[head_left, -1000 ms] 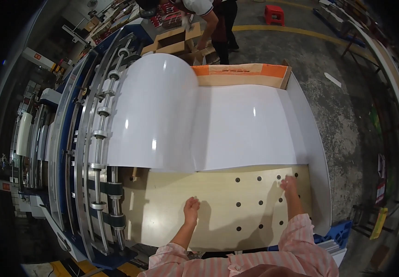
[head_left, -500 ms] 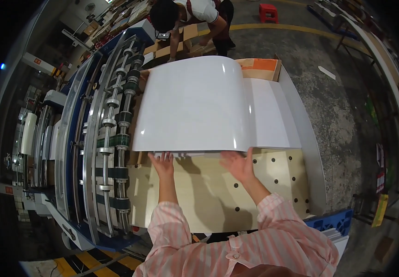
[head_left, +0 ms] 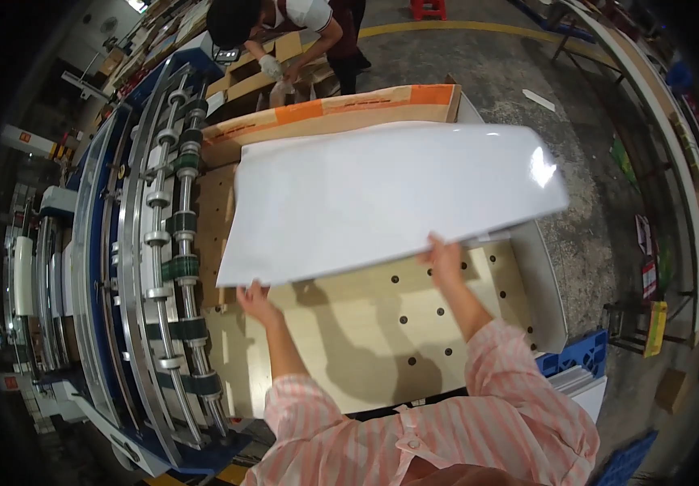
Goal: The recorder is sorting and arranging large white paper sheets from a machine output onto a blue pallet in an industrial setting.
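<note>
A large glossy white sheet (head_left: 382, 194) stretches across the middle of the view, its right end raised and bent over. My left hand (head_left: 257, 303) pinches its near edge close to the left corner. Farther right along that same edge, my right hand (head_left: 445, 261) grips it with the thumb on top and the fingers hidden underneath. Whether one sheet or several are held cannot be made out. Below both hands lies a pale wooden board (head_left: 349, 356) dotted with dark round holes.
On the left stands a machine with metal rollers (head_left: 159, 243) and dark green belts. A cardboard wall with orange tape (head_left: 333, 107) borders the far side, and a grey panel (head_left: 545, 279) the right. Beyond, a person (head_left: 309, 32) bends over cardboard boxes. A blue plastic pallet (head_left: 580, 356) sits at lower right.
The sheet has unrolled from a high curl and swung right, with its right end now raised. My hands have closed on its near edge. The view has shifted slightly.
</note>
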A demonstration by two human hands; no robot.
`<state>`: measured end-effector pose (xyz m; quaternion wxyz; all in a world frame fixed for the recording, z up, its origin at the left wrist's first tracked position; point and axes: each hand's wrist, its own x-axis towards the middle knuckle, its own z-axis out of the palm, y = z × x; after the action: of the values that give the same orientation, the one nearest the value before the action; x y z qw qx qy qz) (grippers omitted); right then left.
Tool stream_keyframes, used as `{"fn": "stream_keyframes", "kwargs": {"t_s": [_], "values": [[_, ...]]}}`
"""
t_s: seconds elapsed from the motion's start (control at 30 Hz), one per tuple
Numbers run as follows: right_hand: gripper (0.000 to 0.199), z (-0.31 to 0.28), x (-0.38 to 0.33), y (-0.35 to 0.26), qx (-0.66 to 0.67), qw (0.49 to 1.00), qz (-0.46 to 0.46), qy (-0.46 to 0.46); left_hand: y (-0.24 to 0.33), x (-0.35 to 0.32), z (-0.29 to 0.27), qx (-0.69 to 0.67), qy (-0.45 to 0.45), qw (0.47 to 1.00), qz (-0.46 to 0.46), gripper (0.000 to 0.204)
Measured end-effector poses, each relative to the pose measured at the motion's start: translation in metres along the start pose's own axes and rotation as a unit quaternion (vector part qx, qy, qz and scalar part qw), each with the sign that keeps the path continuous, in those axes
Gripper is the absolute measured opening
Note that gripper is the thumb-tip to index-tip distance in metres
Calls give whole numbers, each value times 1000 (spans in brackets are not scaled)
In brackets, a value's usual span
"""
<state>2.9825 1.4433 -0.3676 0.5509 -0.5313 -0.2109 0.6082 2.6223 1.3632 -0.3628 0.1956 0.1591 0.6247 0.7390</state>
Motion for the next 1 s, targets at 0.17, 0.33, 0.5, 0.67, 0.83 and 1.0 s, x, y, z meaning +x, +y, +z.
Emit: {"fn": "stream_keyframes", "kwargs": {"t_s": [0.17,0.33,0.5,0.67,0.83,1.0], "values": [[21,-21,-42,94,111,958,264,5,-10,-11,-81,28,46,998,-43,42],[23,-24,-8,100,131,951,281,-5,-36,3,-60,46,72,994,-74,45],[29,-8,25,72,73,947,313,22,-62,38,-40,50,-36,976,-209,40],[30,-54,23,88,2,956,275,102,-70,8,-26,109,-25,959,-259,48],[34,-47,40,89,4,990,130,47,-68,13,-61,96,-17,971,-218,50],[54,-86,32,130,-427,897,-116,10,-60,22,-69,-61,55,981,-177,53]]}}
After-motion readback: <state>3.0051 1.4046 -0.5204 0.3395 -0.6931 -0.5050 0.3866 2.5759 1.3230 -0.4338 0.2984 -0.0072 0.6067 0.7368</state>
